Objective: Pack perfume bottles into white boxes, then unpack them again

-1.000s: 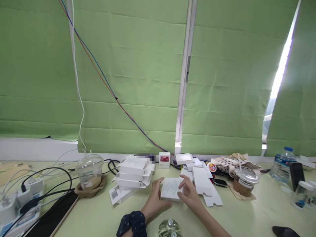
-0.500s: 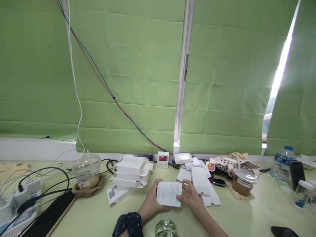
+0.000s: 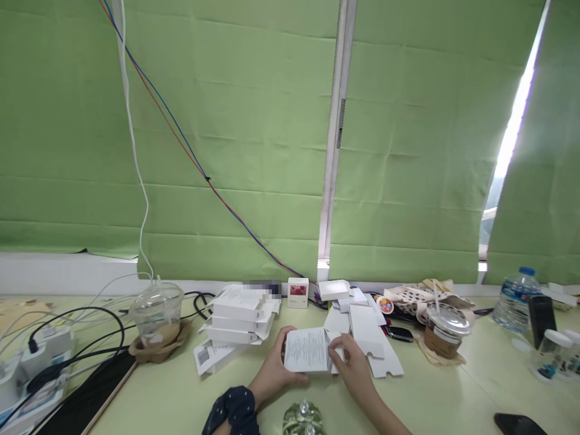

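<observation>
A white carton (image 3: 306,350) with grey printed text faces up above the table. My left hand (image 3: 277,368) is closed around its left side, thumb along the near edge. At the carton's right end a white flap (image 3: 334,339) sticks out, and the fingers of my right hand (image 3: 356,360) pinch it. What is inside the carton is hidden. Just beyond, to the left, stands a pile of similar white cartons (image 3: 235,311). White flat card pieces (image 3: 366,332) lie beyond my right hand.
A small box with a red picture (image 3: 298,293) stands at the back. Plastic cups (image 3: 158,314) and cables flank the left. On the right are an iced drink (image 3: 446,329), a water bottle (image 3: 516,299) and small jars (image 3: 551,356). A glass object (image 3: 302,418) sits close in front.
The flap at the carton's right end now stands out, pinched in my right fingers; before, that end looked closed. My left hand keeps its hold.
</observation>
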Demonstrator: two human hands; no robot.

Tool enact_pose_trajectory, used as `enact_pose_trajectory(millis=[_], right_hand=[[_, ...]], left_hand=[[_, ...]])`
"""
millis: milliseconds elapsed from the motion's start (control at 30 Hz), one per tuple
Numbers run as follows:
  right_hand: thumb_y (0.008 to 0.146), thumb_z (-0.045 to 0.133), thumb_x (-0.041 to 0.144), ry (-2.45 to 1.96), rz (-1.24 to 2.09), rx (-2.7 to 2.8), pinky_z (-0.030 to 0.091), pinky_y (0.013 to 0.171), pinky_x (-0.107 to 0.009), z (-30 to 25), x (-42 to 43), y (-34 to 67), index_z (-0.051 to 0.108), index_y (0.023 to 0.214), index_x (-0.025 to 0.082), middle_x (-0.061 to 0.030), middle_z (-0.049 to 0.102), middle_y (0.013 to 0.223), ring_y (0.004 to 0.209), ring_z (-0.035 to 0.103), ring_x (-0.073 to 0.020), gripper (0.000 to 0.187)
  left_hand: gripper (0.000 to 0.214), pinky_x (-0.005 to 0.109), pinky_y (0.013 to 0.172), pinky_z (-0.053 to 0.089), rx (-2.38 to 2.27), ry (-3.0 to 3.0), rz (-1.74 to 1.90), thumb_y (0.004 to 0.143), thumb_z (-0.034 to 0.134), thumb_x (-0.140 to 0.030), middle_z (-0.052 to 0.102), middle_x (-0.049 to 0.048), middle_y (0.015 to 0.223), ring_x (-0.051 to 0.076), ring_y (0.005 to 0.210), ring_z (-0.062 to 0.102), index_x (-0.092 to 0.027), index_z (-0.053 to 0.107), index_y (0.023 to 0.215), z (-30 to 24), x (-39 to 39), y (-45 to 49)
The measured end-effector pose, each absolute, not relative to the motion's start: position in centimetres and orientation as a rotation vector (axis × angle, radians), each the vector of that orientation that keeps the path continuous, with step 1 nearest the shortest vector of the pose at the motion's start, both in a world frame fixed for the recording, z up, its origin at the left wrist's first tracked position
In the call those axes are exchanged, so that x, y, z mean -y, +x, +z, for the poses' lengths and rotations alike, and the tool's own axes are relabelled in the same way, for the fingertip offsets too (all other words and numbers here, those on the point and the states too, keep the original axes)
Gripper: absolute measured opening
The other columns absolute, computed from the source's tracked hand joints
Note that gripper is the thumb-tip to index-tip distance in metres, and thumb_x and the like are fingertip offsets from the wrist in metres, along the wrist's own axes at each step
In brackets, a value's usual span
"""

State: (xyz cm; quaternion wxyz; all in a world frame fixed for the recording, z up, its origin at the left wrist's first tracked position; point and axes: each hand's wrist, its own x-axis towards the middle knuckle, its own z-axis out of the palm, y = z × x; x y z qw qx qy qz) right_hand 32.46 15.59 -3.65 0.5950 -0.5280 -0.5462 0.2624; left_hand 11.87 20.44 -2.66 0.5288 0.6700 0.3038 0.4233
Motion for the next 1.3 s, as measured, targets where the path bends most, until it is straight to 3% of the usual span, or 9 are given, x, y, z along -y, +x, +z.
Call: enact_pose_trajectory(millis=[100, 233, 367, 467, 567, 900, 1300], right_hand=[[0.077, 0.057, 0.059, -1.275, 0.606, 1.246, 0.048, 0.054, -0.032, -4.4, -15.7, 32.0, 0.065, 0.068, 0.022, -0.0038, 0.062, 0.069, 0.063, 0.057, -0.0225, 0.039], [0.063, 0.071, 0.057, -1.336, 0.552, 1.166, 0.05, 0.075, -0.042, -5.6, -15.9, 31.4, 0.068, 0.065, 0.021, -0.0082, 0.069, 0.074, 0.078, 0.064, -0.0308, 0.036], [0.059, 0.075, 0.051, -1.38, 0.542, 1.075, 0.049, 0.076, -0.047, -6.9, -16.3, 31.2, 0.069, 0.064, 0.02, -0.0115, 0.071, 0.075, 0.079, 0.065, -0.0354, 0.032], [0.059, 0.075, 0.047, -1.374, 0.562, 1.038, 0.051, 0.07, -0.044, -7.7, -16.5, 31.2, 0.07, 0.067, 0.02, -0.0108, 0.072, 0.076, 0.076, 0.066, -0.034, 0.029], [0.061, 0.074, 0.042, -1.35, 0.569, 1.034, 0.052, 0.072, -0.042, -8.0, -16.7, 31.2, 0.07, 0.069, 0.02, -0.0096, 0.072, 0.079, 0.079, 0.067, -0.0328, 0.024], [0.061, 0.074, 0.034, -1.241, 0.561, 1.107, 0.05, 0.077, -0.04, -7.5, -16.4, 30.6, 0.068, 0.071, 0.022, -0.0074, 0.072, 0.083, 0.084, 0.065, -0.0317, 0.017], [0.065, 0.071, 0.04, -1.247, 0.609, 1.072, 0.05, 0.067, -0.035, -7.6, -16.3, 30.2, 0.059, 0.069, 0.023, -0.0042, 0.071, 0.073, 0.073, 0.064, -0.0277, 0.022]], left_hand=[[0.089, 0.032, 0.083, 0.046, -0.765, 1.582, 1.036, 0.043, 0.085, -0.005, 0.062, 0.0027, 0.106, 0.025, 0.101, 0.059, -0.026, 0.041, 0.118, -2.7, -20.4, 11.9], [0.092, 0.033, 0.081, 0.049, -0.805, 1.55, 1.061, 0.041, 0.082, -0.003, 0.063, 0.0048, 0.112, 0.028, 0.102, 0.061, -0.027, 0.042, 0.12, -3.1, -20.6, 12.1], [0.08, 0.036, 0.082, 0.051, -0.844, 1.483, 1.065, 0.04, 0.081, -0.003, 0.07, 0.0061, 0.106, 0.03, 0.102, 0.063, -0.023, 0.05, 0.111, -3.8, -21.1, 12.2], [0.064, 0.039, 0.076, 0.054, -0.864, 1.414, 1.031, 0.041, 0.081, -0.006, 0.074, 0.0067, 0.091, 0.032, 0.091, 0.068, -0.021, 0.056, 0.098, -4.3, -21.7, 12.0], [0.062, 0.04, 0.076, 0.054, -0.868, 1.351, 1.027, 0.035, 0.084, -0.005, 0.075, 0.0071, 0.085, 0.032, 0.087, 0.069, -0.019, 0.058, 0.09, -4.5, -22.3, 11.6], [0.052, 0.041, 0.086, 0.052, -0.826, 1.307, 1.037, 0.046, 0.091, -0.027, 0.075, 0.0125, 0.094, 0.031, 0.095, 0.067, -0.016, 0.067, 0.09, -3.5, -22.4, 10.5], [0.045, 0.04, 0.086, 0.051, -0.767, 1.313, 0.974, 0.046, 0.091, -0.022, 0.075, 0.0076, 0.088, 0.03, 0.094, 0.067, -0.018, 0.067, 0.084, -3.0, -22.4, 10.4]])
